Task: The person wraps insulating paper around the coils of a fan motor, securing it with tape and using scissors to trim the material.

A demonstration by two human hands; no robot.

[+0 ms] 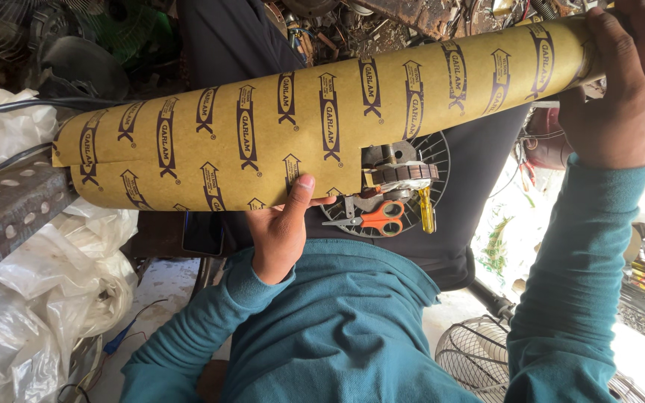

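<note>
Long tan printed paper roll: left hand pinching its lower edge, right hand gripping its end; orange-handled scissors beneath.

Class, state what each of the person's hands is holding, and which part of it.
Both hold the rolled yellow-brown printed paper sheet: the left hand grips its lower edge near the middle, and the right hand grips its far right end.

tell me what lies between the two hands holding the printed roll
In the head view, the yellow-brown printed paper roll spans from the left hand to the right hand; below it sit orange-handled scissors and a yellow-handled screwdriver.
</note>
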